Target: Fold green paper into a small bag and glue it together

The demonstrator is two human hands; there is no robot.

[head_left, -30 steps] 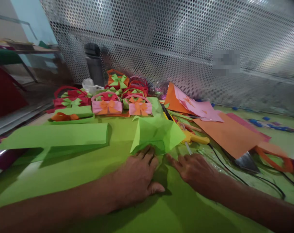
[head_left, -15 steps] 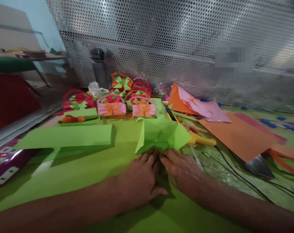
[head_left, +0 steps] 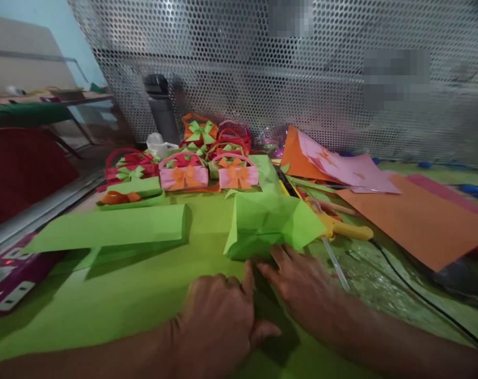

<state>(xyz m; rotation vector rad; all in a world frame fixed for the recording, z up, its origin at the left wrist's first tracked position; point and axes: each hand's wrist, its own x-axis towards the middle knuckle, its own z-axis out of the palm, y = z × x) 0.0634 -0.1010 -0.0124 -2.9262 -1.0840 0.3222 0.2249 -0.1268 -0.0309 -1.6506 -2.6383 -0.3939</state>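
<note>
In front of my hands a folded light green paper sheet [head_left: 266, 221] rises off the table, its sides flaring out. My right hand [head_left: 302, 279] has its fingertips on or against the near edge of this paper, fingers stretched out and slightly spread. Just left of it lies my left hand [head_left: 219, 316], its index finger pointing at the same edge and its thumb held out. The other left fingers are bent, and nothing shows in them. Another folded green paper sheet [head_left: 116, 226] lies to the left.
Small paper bags with bows [head_left: 183, 173] stand at the back, near a grey bottle [head_left: 163, 113]. A yellow glue gun [head_left: 347, 230] with a black cord lies on the right, beside orange paper [head_left: 420, 216]. A purple power strip [head_left: 13, 284] is at the left edge.
My left hand has drawn back toward me from the paper's near edge, its index finger now extended. My right hand stays at the paper. The view has shifted slightly.
</note>
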